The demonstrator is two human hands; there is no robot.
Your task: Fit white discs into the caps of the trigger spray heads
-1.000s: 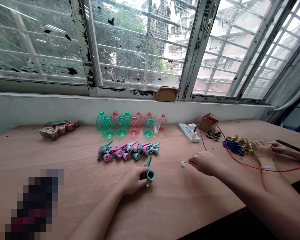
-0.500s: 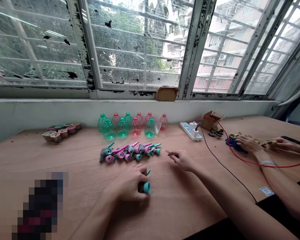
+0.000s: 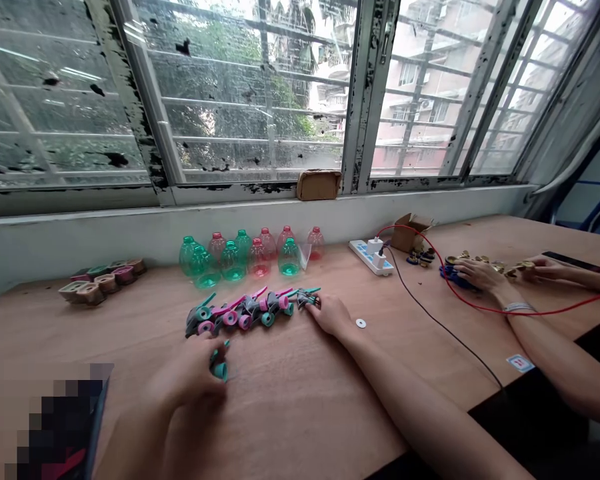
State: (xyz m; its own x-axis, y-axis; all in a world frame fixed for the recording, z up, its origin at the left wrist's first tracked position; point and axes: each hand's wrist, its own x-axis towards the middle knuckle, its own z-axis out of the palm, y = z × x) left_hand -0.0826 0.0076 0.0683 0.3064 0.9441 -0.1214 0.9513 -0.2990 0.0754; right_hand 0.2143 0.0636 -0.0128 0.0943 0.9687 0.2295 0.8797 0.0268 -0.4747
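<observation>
My left hand [image 3: 193,373], a little blurred, is closed around a trigger spray head with a teal collar [image 3: 221,371], just in front of the left end of a row of grey spray heads [image 3: 245,312] with pink and teal levers and collars. My right hand [image 3: 333,313] is at the row's right end, its fingertips closed on a grey and teal spray head [image 3: 307,298]. The metal tweezers seen earlier in that hand cannot be made out clearly now. Beside my right wrist lies a small white washer [image 3: 361,323].
Several green bottles [image 3: 234,263] and pink bottles [image 3: 259,260] stand at the back. A power strip [image 3: 373,257] with a red cable and a dark cable sits right of them. Brown pieces [image 3: 95,287] lie left. A co-worker's hands [image 3: 485,275] handle gold parts at the right.
My left hand has moved left with its spray head, toward the row's left end. My right hand has moved left onto the end spray head, uncovering the white washer. The view has shifted right.
</observation>
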